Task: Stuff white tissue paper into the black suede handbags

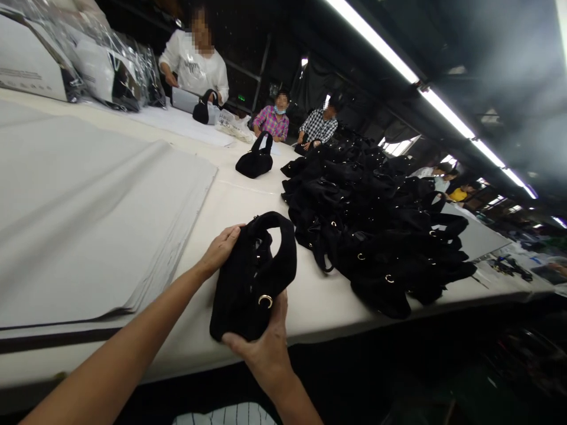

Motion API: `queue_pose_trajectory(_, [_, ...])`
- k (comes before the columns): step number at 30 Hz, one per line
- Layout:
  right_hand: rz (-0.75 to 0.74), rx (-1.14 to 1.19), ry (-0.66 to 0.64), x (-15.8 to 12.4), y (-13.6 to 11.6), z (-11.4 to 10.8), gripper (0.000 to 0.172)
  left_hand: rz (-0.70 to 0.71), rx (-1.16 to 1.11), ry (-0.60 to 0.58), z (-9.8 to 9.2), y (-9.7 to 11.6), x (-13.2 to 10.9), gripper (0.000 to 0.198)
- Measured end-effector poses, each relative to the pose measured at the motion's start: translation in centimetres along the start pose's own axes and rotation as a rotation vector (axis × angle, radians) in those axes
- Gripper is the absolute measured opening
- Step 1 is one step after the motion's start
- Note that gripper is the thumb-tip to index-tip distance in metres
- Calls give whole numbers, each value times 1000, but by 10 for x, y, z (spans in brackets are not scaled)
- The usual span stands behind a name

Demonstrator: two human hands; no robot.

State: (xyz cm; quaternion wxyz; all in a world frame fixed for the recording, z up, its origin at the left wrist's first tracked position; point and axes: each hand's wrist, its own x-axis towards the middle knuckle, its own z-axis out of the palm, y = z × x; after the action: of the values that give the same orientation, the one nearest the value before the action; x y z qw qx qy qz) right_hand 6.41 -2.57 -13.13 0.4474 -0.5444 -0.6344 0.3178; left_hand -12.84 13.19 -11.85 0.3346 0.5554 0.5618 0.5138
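Observation:
A black handbag [237,295] with one arched handle and a gold ring stands on the pale tabletop near the front edge. On its far left side rests my left hand [222,247], fingers bent against the fabric and partly hidden by the bag. My right hand [266,348] grips the near right corner, thumb on the front, the other fingers behind it. The handle [289,248] rises above the bag's top, which looks partly open. Just right of it lies a big heap of similar black handbags [363,218], several showing gold rings.
A stack of large pale sheets [88,206] covers the table's left. Another black handbag [254,160] stands farther back. Plastic-wrapped packages [106,71] sit at the far left. Across the table a person in white [199,71] handles a bag; other people work behind the heap.

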Motion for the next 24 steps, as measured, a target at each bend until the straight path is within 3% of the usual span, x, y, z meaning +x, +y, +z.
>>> queue_pose_trajectory(3, [-4, -34, 32, 24, 4, -8, 99, -24, 66, 45, 7, -3, -10, 57])
queue_pose_trajectory(7, [74, 164, -102, 87, 35, -59, 44, -49, 152, 22, -17, -9, -31, 54])
queue_pose_trajectory(9, [139, 295, -178, 116, 52, -79, 34, -44, 163, 3, -30, -8, -30, 64])
queue_pose_trajectory(12, [186, 350, -291, 142, 65, -92, 31, -8, 140, -87, -38, 2, -14, 91])
queue_pose_trajectory(15, [184, 380, -394, 143, 59, -93, 41, -19, 127, -225, -35, 16, 6, 83])
queue_pose_trajectory(17, [138, 379, -425, 132, 52, -91, 57, -36, 168, -226, -31, 21, 12, 75])
queue_pose_trajectory(20, [6, 346, -329, 111, 48, -81, 60, -22, 264, -134, -25, 18, 6, 71])
queue_pose_trajectory(24, [-64, 272, 108, 102, 52, -53, 27, 11, 413, 66, -19, 5, -13, 67])
